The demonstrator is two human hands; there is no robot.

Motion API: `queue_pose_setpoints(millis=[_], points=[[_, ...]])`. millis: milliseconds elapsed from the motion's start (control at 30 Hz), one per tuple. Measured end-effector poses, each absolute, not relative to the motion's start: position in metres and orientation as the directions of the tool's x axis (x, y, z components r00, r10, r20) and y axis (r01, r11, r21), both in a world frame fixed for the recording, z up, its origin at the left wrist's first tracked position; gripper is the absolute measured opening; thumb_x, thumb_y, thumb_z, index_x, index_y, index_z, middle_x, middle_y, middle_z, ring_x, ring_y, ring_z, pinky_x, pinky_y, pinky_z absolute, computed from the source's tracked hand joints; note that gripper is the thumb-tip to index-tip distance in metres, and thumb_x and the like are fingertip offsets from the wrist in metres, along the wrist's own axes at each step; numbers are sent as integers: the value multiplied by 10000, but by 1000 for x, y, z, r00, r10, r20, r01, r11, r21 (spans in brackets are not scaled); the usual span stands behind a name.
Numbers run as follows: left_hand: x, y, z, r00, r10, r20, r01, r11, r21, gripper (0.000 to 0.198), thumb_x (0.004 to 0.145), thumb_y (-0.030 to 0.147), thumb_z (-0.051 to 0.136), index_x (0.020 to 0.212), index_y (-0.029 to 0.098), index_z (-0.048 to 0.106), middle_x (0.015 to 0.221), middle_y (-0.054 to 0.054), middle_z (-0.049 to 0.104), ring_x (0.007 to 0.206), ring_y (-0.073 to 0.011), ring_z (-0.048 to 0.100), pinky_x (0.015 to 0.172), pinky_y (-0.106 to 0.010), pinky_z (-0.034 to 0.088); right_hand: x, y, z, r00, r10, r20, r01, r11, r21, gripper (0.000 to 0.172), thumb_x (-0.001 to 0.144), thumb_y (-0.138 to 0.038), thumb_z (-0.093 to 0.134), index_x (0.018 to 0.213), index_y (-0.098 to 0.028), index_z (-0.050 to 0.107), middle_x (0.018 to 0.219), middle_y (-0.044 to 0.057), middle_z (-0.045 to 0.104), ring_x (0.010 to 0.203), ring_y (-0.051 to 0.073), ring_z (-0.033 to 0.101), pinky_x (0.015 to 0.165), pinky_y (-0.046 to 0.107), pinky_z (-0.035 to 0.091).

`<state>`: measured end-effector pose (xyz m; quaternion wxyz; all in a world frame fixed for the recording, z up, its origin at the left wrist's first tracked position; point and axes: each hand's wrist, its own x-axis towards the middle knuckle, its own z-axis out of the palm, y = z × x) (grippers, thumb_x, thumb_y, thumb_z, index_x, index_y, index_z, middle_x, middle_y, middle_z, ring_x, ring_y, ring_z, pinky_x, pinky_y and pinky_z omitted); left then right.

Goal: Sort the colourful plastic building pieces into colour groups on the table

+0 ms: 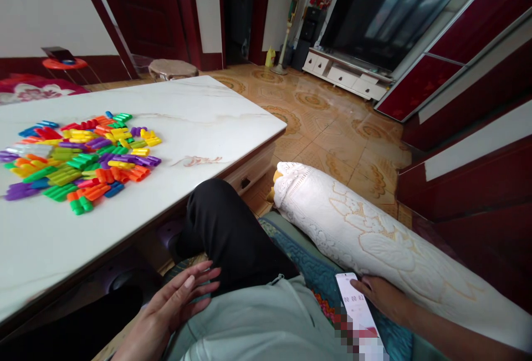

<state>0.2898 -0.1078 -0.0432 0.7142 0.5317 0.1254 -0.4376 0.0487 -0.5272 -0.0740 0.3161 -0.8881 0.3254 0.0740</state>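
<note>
My left hand (178, 297) is over my lap, its fingers stretched out and holding nothing. At the right, my right hand (380, 293) is closed at the upper edge of a white-screened smartphone (353, 305), with a finger or thumb on its front. Digits like a timer show on the screen; its lower part is blurred by pixels. To the left, on a white marble-look table (199, 128), lies a spread pile of small coloured plastic pieces (83, 156) in green, orange, yellow, purple, blue and red. Neither hand touches these pieces.
Beside my right arm runs a sofa armrest (374, 228) under a white lace cover. The table's corner and drawer (249, 175) stand by my knee. Farther off are a television (378, 23) on a low cabinet, a standing fan (286, 34) and a stool (172, 69).
</note>
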Motion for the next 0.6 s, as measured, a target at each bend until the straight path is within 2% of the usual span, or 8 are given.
queue_pose_setpoints(millis=[100, 200, 267, 333, 433, 500, 600], points=[[287, -109, -42, 620, -458, -637, 740, 72, 669, 598, 750, 517, 716, 1240, 184, 630, 1302, -142, 616, 1167, -322, 599, 906, -358, 537, 62, -524, -55, 786, -470, -402, -612, -684, -397, 521, 871, -554, 480, 469, -233, 559, 440, 35, 524, 402, 155, 484, 449, 289, 299], [287, -110, -42, 651, -413, -637, 720, 69, 691, 608, 736, 526, 724, 1229, 183, 637, 1288, -143, 626, 1159, -332, 601, 918, -380, 532, 90, -509, -33, 880, -291, -376, -441, -794, -417, 471, 897, -515, 464, 561, -218, 608, 496, 19, 550, 482, 162, 529, 508, 276, 347], [289, -110, -44, 669, -393, -631, 705, 68, 706, 622, 714, 539, 736, 1218, 186, 643, 1284, -143, 629, 1155, -345, 601, 921, -405, 530, 117, -493, -20, 943, -169, -288, -297, -818, -493, 375, 929, -452, 447, 734, -216, 663, 622, 18, 623, 607, 168, 589, 610, 278, 420], [291, -108, -47, 683, -385, -621, 693, 75, 717, 628, 696, 546, 747, 1200, 185, 649, 1268, -145, 638, 1147, -354, 604, 920, -425, 531, 145, -474, -11, 980, -112, -166, -188, -797, -573, 301, 941, -414, 448, 923, -214, 672, 796, 43, 681, 718, 169, 620, 687, 280, 471], [294, -102, -50, 729, -336, -596, 657, 100, 747, 602, 682, 539, 766, 1152, 175, 667, 1233, -150, 657, 1122, -350, 620, 899, -423, 538, 175, -444, -8, 999, -41, -13, -40, -787, -616, 268, 950, -356, 443, 1032, -214, 655, 964, 77, 690, 661, 139, 615, 657, 270, 517], [295, -98, -51, 794, -248, -555, 596, 140, 791, 570, 689, 540, 762, 1114, 169, 677, 1196, -153, 675, 1088, -339, 639, 868, -401, 545, 187, -436, -11, 995, 61, 84, 99, -807, -582, 249, 930, -306, 481, 1093, -237, 656, 1086, 88, 679, 725, 149, 654, 714, 278, 551], [298, -88, -49, 880, -88, -466, 474, 224, 852, 536, 697, 550, 753, 1061, 162, 686, 1099, -151, 711, 1024, -324, 668, 823, -375, 553, 209, -454, -19, 953, 176, 246, 271, -858, -436, 343, 848, -291, 608, 1185, -335, 652, 1187, 53, 666, 978, 229, 676, 870, 340, 562]])
